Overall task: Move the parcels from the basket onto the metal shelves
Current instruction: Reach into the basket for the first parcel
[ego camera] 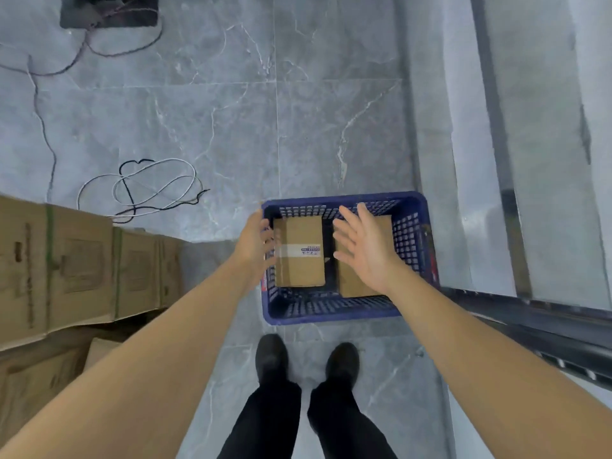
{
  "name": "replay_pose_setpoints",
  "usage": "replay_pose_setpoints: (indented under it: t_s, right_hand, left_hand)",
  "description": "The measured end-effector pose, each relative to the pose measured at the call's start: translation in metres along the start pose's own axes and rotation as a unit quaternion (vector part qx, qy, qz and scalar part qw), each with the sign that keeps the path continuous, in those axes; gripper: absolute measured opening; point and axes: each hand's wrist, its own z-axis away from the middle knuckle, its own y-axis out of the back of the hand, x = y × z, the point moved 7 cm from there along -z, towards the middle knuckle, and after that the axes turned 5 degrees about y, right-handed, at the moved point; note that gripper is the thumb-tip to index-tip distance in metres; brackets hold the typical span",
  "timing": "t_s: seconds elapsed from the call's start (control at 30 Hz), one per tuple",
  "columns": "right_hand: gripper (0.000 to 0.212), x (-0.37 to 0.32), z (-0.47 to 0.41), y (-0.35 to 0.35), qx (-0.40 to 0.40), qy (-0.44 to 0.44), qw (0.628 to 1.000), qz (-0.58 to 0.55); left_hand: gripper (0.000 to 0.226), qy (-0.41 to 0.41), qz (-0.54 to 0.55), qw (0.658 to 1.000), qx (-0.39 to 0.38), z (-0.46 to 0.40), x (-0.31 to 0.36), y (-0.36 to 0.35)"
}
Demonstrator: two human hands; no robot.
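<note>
A blue plastic basket [334, 314] stands on the grey floor just ahead of my feet. Two brown cardboard parcels lie inside it: a labelled parcel [299, 251] on the left and a plain parcel [356, 286] on the right, partly hidden by my right hand. My left hand [255, 241] hovers at the basket's left rim beside the labelled parcel, fingers apart. Over the plain parcel my right hand [362, 248] is spread open, holding nothing. A dark metal shelf edge [530, 323] runs along the right.
Large cardboard boxes [79, 266] are stacked on the left. Loose white and black cables [149, 190] lie on the floor beyond them, and a thinner cord trails to a dark object [109, 11] at the top left. My black shoes [308, 362] stand behind the basket.
</note>
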Motion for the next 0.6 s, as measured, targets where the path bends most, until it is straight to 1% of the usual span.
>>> replay_pose_setpoints:
  t_s: [0.1,0.23,0.33,0.43,0.6]
  right_hand:
    - [0.066,0.050,-0.047,0.012,-0.002,-0.019,1.000,0.022]
    - [0.067,0.102,-0.099,0.027,-0.009,-0.034,0.999,0.040]
    - [0.067,0.127,-0.130,0.037,-0.008,-0.041,0.998,0.056]
    - [0.069,0.147,-0.155,0.040,-0.023,-0.050,0.996,0.071]
    - [0.074,0.178,-0.190,0.045,-0.038,-0.065,0.993,0.094]
  left_hand:
    - [0.062,0.020,-0.026,0.999,0.009,-0.057,-0.038,0.001]
    - [0.058,0.019,-0.065,0.997,0.030,-0.111,-0.076,-0.003]
    - [0.067,0.045,-0.071,0.996,0.032,-0.152,-0.102,-0.006]
    - [0.075,0.065,-0.096,0.993,0.030,-0.188,-0.118,-0.005]
    - [0.071,0.053,-0.113,0.991,0.039,-0.225,-0.136,0.002]
